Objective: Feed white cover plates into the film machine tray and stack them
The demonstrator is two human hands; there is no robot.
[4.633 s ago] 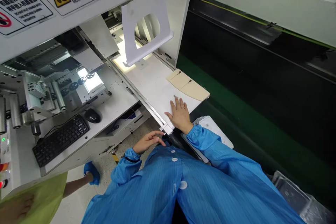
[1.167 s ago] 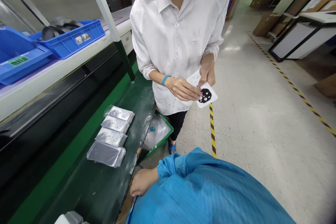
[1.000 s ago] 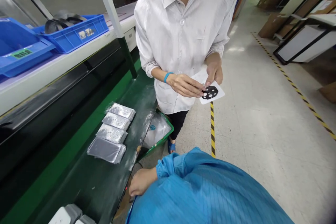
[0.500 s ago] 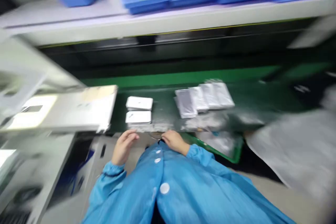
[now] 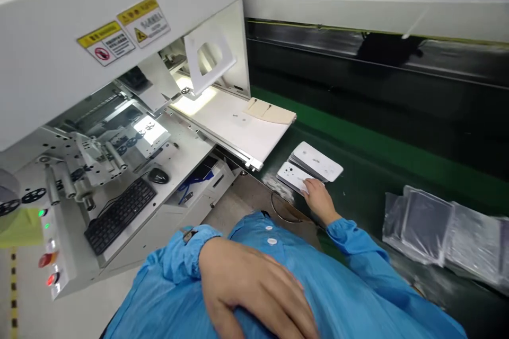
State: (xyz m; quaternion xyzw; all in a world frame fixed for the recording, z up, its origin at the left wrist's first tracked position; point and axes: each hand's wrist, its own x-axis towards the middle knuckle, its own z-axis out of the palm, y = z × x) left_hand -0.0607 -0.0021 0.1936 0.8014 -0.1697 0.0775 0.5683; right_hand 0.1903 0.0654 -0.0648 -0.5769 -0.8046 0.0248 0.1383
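Note:
My right hand [image 5: 319,201] reaches out to the near white card stack [image 5: 293,176] on the green belt [image 5: 369,169]; its fingertips rest on the stack's near edge, and the fingers are partly hidden. A second white stack [image 5: 318,161] lies just behind. My left hand [image 5: 254,288] lies flat on my blue smock close to the camera, fingers spread, holding nothing. The machine's white feed tray [image 5: 242,122] juts toward the belt, with a beige sheet [image 5: 270,111] at its end.
The white machine [image 5: 103,21] with warning labels fills the left side; a black keyboard [image 5: 119,214] and mouse [image 5: 159,175] sit on its shelf. Silvery bagged packs [image 5: 449,228] lie on the belt at the right. Indicator lights [image 5: 47,265] glow at lower left.
My view has swung from the person in the white shirt back to the machine. My right hand has gone out to the white stack; my left hand has come up onto my smock.

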